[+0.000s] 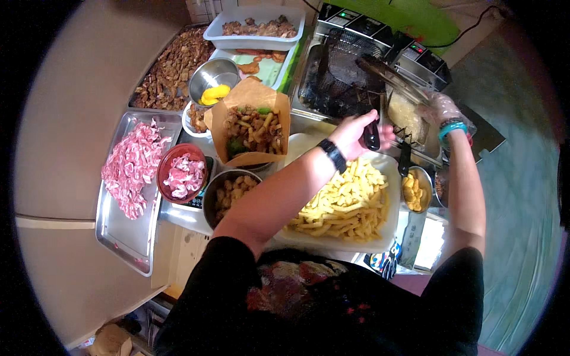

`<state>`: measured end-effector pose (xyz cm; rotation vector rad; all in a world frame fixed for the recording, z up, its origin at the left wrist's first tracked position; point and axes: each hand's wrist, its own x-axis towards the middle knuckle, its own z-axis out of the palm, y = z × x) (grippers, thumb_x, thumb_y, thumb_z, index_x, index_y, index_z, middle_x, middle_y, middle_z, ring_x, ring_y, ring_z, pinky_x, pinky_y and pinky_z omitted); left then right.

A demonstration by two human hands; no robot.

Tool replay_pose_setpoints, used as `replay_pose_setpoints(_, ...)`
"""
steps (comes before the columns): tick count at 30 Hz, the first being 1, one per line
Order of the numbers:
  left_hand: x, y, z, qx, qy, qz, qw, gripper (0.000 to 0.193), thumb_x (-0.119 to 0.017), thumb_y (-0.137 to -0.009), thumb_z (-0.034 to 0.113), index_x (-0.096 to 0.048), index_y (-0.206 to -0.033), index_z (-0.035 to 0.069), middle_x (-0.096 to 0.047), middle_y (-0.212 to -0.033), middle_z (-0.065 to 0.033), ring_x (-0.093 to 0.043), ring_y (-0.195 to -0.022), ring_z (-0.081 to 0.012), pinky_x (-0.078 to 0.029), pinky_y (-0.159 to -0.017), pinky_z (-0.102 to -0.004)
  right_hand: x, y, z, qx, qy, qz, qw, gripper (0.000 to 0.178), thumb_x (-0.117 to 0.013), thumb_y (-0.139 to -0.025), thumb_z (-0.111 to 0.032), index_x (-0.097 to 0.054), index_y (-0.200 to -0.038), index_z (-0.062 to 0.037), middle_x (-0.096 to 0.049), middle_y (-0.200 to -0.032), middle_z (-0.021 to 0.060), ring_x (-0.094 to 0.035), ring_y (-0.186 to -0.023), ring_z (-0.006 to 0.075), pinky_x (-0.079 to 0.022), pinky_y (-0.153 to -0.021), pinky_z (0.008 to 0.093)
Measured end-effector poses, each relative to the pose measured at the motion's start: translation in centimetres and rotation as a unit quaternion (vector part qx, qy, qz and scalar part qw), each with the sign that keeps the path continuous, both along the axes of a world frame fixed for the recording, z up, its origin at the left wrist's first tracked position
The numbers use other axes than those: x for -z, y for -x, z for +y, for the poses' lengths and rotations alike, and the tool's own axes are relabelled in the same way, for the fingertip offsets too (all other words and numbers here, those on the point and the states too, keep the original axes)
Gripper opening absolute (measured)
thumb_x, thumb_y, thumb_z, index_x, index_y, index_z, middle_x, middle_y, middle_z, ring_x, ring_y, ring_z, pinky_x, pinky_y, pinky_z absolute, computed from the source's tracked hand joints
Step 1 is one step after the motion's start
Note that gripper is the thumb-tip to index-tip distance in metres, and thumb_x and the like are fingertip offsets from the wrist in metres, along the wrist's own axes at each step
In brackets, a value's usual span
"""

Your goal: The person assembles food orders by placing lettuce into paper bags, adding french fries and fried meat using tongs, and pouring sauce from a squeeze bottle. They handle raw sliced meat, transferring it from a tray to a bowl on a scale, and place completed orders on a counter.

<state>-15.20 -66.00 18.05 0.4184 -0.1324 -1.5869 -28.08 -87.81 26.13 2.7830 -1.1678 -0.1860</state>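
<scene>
1. Brown wall [65, 130] stands on the left, and a full table [189, 218] is in the middle of the head view.
2. Two fryers [368, 26] sit side by side at the far right.
3. One black handle [372, 136] is just on the near side of them. The left hand [356, 133] is wrapped around it, thumb on one side, fingers on the other.
4. Over the right fryer, the right hand [442, 110], in a clear glove, seems to grip metal tongs [392, 77]. I cannot tell how tightly.
5. The handle should feel hard and stiff, maybe slippery with oil. Hold its middle, away from hot metal.
6. The tongs look light and stiff. Hold the end away from the fryers.
7. Counting: two black handles, one pair of tongs, one tub [390, 231] of fries [350, 199] (too many to count), one paper box [249, 94], one red bowl [161, 181], one tray [136, 237] of pink meat [133, 169], and three metal bowls [211, 66], maybe four.
</scene>
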Motion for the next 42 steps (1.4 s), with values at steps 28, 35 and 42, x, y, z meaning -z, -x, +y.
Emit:
replay_pose_setpoints(28,0.4,0.7,8.2,0.008,0.001,-0.215,0.977,0.019,-0.041,-0.088,0.019,-0.042,-0.101,0.006,-0.038,-0.060,0.0025,-0.036,-0.043,-0.0057,-0.032,-0.038,-0.0205,-1.5,6.9,10.8,0.041,0.007,-0.253,0.967,0.048,-0.062,-0.071,-0.019,-0.047,-0.116,-0.0134,-0.058,-0.095,0.0180,-0.056,-0.088,0.0317,-0.045,-0.074,0.0371)
replay_pose_setpoints(35,-0.9,-4.1,2.6,0.037,-0.026,-0.057,0.997,0.015,-0.037,-0.090,0.014,-0.045,-0.096,0.003,-0.040,-0.063,0.0025,-0.038,-0.048,-0.0044,-0.032,-0.042,-0.0176,1.6,12.9,10.6,0.096,-0.034,-0.321,0.942,0.049,-0.063,-0.071,-0.018,-0.047,-0.117,-0.0126,-0.058,-0.098,0.0174,-0.057,-0.089,0.0287,-0.045,-0.076,0.0360)
replay_pose_setpoints(42,-2.4,-3.4,-1.3,0.057,-0.078,0.057,0.994,0.019,-0.041,-0.087,0.008,-0.042,-0.102,-0.004,-0.042,-0.066,-0.0004,-0.040,-0.052,-0.0073,-0.036,-0.045,-0.0183,6.1,23.8,13.1,0.183,-0.084,-0.429,0.880,0.042,-0.061,-0.073,-0.008,-0.050,-0.114,-0.0043,-0.059,-0.100,0.0131,-0.056,-0.089,0.0150,-0.043,-0.077,0.0278)
